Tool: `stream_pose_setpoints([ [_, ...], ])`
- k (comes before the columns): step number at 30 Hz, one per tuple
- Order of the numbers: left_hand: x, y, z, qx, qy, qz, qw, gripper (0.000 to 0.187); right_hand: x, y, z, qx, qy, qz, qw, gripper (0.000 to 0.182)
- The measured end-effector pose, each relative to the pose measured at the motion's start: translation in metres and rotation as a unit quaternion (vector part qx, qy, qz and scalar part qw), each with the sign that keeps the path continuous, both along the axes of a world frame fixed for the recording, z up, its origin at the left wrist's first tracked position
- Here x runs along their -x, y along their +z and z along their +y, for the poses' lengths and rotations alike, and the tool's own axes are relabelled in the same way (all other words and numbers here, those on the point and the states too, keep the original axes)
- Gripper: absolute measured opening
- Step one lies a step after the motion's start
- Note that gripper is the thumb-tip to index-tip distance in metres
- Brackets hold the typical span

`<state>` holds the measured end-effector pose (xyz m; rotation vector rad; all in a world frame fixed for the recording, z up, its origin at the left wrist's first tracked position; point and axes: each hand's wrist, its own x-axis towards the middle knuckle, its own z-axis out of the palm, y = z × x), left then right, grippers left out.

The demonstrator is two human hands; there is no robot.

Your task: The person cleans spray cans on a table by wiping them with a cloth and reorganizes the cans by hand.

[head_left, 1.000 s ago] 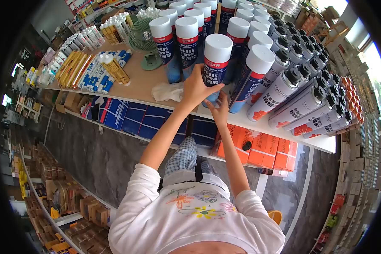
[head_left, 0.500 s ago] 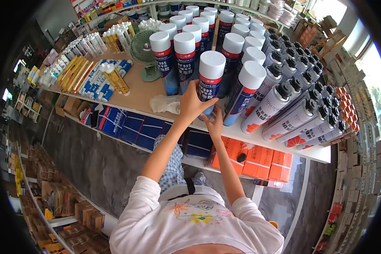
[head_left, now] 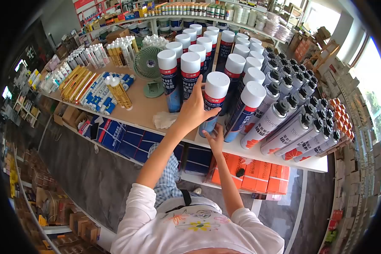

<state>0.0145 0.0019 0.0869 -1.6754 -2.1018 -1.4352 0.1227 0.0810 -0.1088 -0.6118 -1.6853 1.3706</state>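
A blue foam spray can (head_left: 214,102) with a white cap and a red band stands at the table's front edge, tilted slightly. My left hand (head_left: 194,111) is wrapped around its middle from the left, thumb across the front and fingers partly hidden behind it. Low on the same can, my right hand (head_left: 215,139) grips near the base. Matching cans, such as one foam can (head_left: 242,111) on the right and another foam can (head_left: 190,76) on the left, stand close in rows. A crumpled white cloth (head_left: 165,120) lies left of my left hand.
White spray cans with black tops (head_left: 266,125) fill the table's right side. A green fan (head_left: 150,67) and gold sealant tubes (head_left: 119,93) stand to the left. Beneath the tabletop are orange boxes (head_left: 256,174) and blue boxes (head_left: 133,139).
The view has tilted up, showing more of the back shelf. The held can has tipped slightly and sits a little lower and further right in view, with both hands still on it.
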Motion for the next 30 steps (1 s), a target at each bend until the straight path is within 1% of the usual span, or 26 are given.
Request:
stream_pose_setpoints([
  [1,0.002,0.013,0.001,-0.027,-0.015,0.022,0.999,0.111,-0.002,-0.001,0.0,0.007,0.001,-0.001,1.0,0.063],
  [3,0.004,0.041,0.001,-0.015,-0.026,0.107,0.994,0.106,-0.002,-0.007,0.004,-0.018,0.003,-0.002,1.0,0.065],
  [5,0.011,0.053,0.007,0.027,-0.06,0.087,0.994,0.106,-0.003,-0.004,0.005,-0.01,0.012,-0.013,1.0,0.067],
  [6,0.015,0.059,0.008,0.064,-0.087,0.042,0.993,0.106,-0.003,-0.001,0.002,-0.008,0.01,-0.005,1.0,0.068],
  [7,0.02,0.06,0.011,0.06,-0.117,0.029,0.991,0.104,-0.002,-0.003,0.003,-0.029,0.002,-0.007,1.0,0.068],
  [9,0.023,0.063,0.01,0.094,-0.147,-0.013,0.985,0.1,0.0,-0.008,0.004,-0.036,-0.007,-0.011,0.999,0.069],
  [10,0.023,0.06,0.01,0.067,-0.143,-0.014,0.987,0.093,0.001,-0.012,0.006,-0.044,0.0,-0.005,0.999,0.07],
  [11,0.023,0.06,0.012,0.064,-0.145,-0.011,0.987,0.093,0.002,-0.015,0.01,-0.047,-0.003,-0.003,0.999,0.07],
  [13,0.023,0.058,0.016,0.053,-0.075,-0.002,0.996,0.087,0.004,-0.019,0.016,-0.074,0.009,-0.02,0.997,0.072],
  [14,0.03,0.054,0.023,0.01,-0.087,0.03,0.996,0.083,0.008,-0.021,0.019,-0.077,0.013,-0.009,0.997,0.072],
  [15,0.033,0.058,0.026,0.012,-0.089,0.031,0.995,0.083,0.011,-0.021,0.021,-0.075,0.011,-0.009,0.997,0.072],
  [17,0.035,0.065,0.032,0.085,-0.065,0.004,0.994,0.08,0.015,-0.019,0.024,-0.089,0.004,-0.037,0.995,0.071],
  [18,0.034,0.076,0.032,0.121,-0.061,0.031,0.99,0.079,0.016,-0.019,0.025,-0.102,-0.012,-0.043,0.994,0.072],
  [19,0.037,0.079,0.035,0.121,-0.064,0.034,0.99,0.079,0.017,-0.019,0.024,-0.101,-0.016,-0.04,0.994,0.072],
  [21,0.038,0.089,0.037,0.174,-0.06,0.149,0.971,0.079,0.017,-0.021,0.027,-0.114,-0.007,-0.054,0.992,0.073],
  [22,0.035,0.1,0.036,0.228,-0.064,0.181,0.955,0.08,0.018,-0.022,0.03,-0.115,-0.007,-0.053,0.992,0.073],
  [23,0.035,0.106,0.038,0.227,-0.062,0.181,0.955,0.08,0.018,-0.024,0.033,-0.116,-0.005,-0.049,0.992,0.073],
  [25,0.041,0.114,0.041,0.276,-0.11,0.257,0.92,0.082,0.02,-0.03,0.033,-0.113,0.002,-0.045,0.993,0.073],
  [26,0.046,0.118,0.043,0.27,-0.139,0.289,0.908,0.085,0.022,-0.032,0.035,-0.127,-0.011,-0.047,0.991,0.074],
  [27,0.054,0.115,0.047,0.276,-0.163,0.277,0.906,0.085,0.023,-0.033,0.038,-0.142,-0.024,-0.048,0.988,0.075],
  [28,0.061,0.114,0.05,0.279,-0.186,0.268,0.903,0.085,0.023,-0.031,0.041,-0.087,0.011,-0.031,0.996,0.078],
  [29,0.066,0.112,0.054,0.282,-0.209,0.26,0.9,0.086,0.023,-0.03,0.043,-0.085,0.011,-0.03,0.996,0.078],
  [30,0.068,0.11,0.056,0.283,-0.211,0.26,0.899,0.086,0.024,-0.033,0.046,-0.084,0.017,-0.033,0.996,0.078],
])
